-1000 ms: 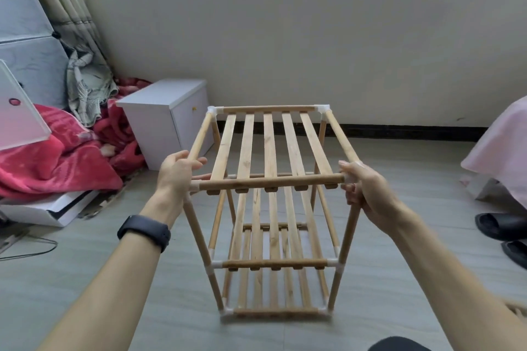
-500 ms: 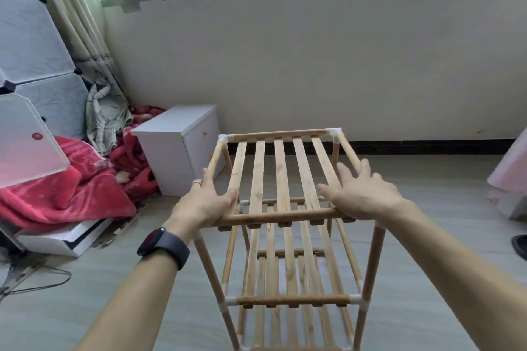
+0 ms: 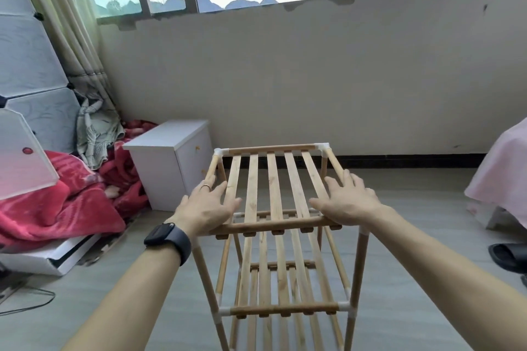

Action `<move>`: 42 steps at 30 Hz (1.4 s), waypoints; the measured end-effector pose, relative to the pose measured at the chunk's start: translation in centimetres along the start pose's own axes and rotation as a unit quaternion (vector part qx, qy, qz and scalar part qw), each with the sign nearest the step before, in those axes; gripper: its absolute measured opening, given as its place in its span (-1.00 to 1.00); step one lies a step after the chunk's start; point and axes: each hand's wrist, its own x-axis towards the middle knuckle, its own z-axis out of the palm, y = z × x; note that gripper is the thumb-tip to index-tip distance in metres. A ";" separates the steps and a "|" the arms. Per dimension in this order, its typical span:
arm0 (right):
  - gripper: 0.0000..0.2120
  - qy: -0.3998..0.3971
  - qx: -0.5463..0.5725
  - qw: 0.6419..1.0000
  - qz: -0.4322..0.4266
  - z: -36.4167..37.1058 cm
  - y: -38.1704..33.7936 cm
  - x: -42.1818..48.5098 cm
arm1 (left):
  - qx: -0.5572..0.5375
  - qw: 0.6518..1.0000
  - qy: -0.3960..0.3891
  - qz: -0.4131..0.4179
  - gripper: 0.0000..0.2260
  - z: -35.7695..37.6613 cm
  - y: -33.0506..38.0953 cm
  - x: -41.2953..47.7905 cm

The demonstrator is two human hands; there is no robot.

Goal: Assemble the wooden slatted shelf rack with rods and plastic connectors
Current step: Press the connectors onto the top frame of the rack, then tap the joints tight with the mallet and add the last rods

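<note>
Two corner grips were given up within the last second. The near top corners of the rack had been clasped, and flat palms were then laid on its top shelf. Left hand was spread over the left slats, fingers straight, nothing held. Right hand was spread likewise over the right slats, heel at the near rail. View was also raised, so the window was brought into frame.

Rack was stood upright on the floor, with a lower slatted tier seen under the top one. White connectors were fitted at the corners in view. Judged: build essentially done, and the downward press was read as seating the top tier or a wobble check. Feet were cut off by the frame edge, so seating there could not be confirmed.

Clearance: white cabinet was set near the rear-left post, apart from it. Red blanket was piled further left. Wall was well behind. Pink bed cover and black sandal were well apart on the right. Open floor was left right and rear; the left was judged the tight side for any shift.
</note>
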 end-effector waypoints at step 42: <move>-0.33 -0.078 0.130 0.809 0.567 36.5 51.1 -11.2 | 0.142 0.866 -0.405 0.257 -0.38 52.1 27.3 -3.9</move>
